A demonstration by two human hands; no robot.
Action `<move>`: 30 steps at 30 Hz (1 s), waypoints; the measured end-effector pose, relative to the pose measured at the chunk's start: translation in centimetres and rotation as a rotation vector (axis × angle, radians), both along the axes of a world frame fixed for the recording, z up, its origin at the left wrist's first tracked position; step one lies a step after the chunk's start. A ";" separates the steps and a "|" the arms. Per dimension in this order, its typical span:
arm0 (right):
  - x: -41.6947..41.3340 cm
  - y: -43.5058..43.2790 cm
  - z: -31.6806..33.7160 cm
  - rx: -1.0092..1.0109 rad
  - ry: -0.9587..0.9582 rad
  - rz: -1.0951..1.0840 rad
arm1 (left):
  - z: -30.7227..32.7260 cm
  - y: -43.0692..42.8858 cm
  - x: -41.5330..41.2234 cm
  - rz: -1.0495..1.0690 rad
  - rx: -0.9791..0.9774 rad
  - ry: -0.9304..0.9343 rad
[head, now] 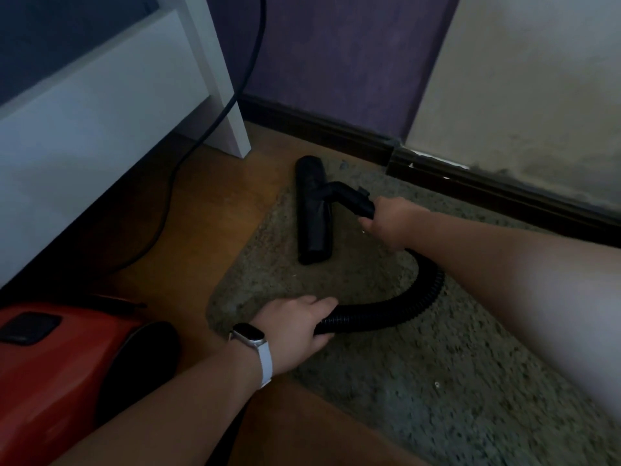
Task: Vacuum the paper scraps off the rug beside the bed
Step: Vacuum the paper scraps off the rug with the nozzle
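A grey-green shaggy rug (420, 381) lies on the wooden floor. On its far corner rests the black vacuum floor head (313, 213), flat on the pile. My right hand (389, 223) grips the black neck just behind the head. The ribbed black hose (426, 290) curves back from there to my left hand (295, 326), which is closed around it and wears a white watch. A tiny pale scrap (437, 385) sits on the rug near my right forearm; another speck lies by the far corner (342, 164).
The red vacuum body (57, 368) stands at lower left on the wood floor. A white bed frame (111, 105) fills the upper left, with a black power cord (174, 183) trailing past its leg. A dark skirting board (470, 176) and wall bound the rug's far side.
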State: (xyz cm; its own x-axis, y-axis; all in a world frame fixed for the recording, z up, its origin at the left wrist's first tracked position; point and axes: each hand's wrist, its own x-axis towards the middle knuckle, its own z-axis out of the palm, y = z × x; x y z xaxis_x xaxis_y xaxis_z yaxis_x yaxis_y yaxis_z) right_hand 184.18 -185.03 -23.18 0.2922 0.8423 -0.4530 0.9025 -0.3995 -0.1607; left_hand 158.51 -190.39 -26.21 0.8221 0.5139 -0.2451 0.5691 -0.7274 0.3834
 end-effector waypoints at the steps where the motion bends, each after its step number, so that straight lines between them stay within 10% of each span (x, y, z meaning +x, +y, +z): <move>1: 0.4 -0.1 0.1 -0.009 -0.012 0.001 | 0.0 -0.1 0.2 -0.002 -0.002 -0.007; 30: 8.4 -14.7 3.0 -0.173 0.026 -0.152 | 1.6 -7.6 8.5 -0.333 -0.081 0.009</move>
